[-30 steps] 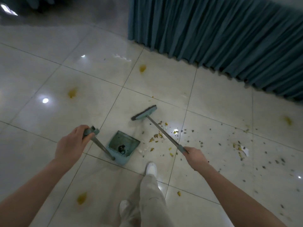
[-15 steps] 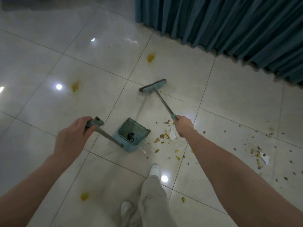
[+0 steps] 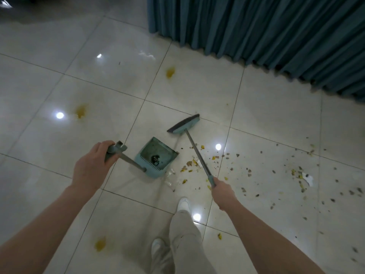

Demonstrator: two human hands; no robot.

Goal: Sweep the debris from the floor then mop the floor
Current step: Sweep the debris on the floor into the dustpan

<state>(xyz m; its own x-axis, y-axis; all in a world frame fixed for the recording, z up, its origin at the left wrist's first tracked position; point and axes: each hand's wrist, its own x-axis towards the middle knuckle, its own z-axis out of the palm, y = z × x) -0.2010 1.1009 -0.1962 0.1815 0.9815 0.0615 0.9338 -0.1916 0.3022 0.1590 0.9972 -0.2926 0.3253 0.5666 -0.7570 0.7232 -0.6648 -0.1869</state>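
1. Head view is showing a person standing on a glossy tiled floor (image 3: 266,119), with both hands reaching forward.
2. The left hand (image 3: 92,165) is gripping the grey top of the dustpan handle (image 3: 126,158), its fingers curling fully round it.
3. The teal dustpan (image 3: 158,157) is sitting on the floor just beyond a white shoe (image 3: 184,203), its open mouth facing far and right, and a dark clump is lying inside it.
4. The right hand (image 3: 223,192) is closing tightly round the near end of the broom handle (image 3: 197,155).
5. The broom head (image 3: 184,123) is hanging just beyond the dustpan's far corner; whether its bristles are touching the floor cannot be told.
6. Yellow and dark debris (image 3: 194,163) is lying beside the dustpan's mouth and under the broom handle, and is thinning out to the right, where a white paper scrap (image 3: 308,177) is resting.
7. Yellow stains (image 3: 170,72) are marking several tiles well apart from each other.
8. A teal curtain (image 3: 276,26) is hanging along the far edge of the floor.
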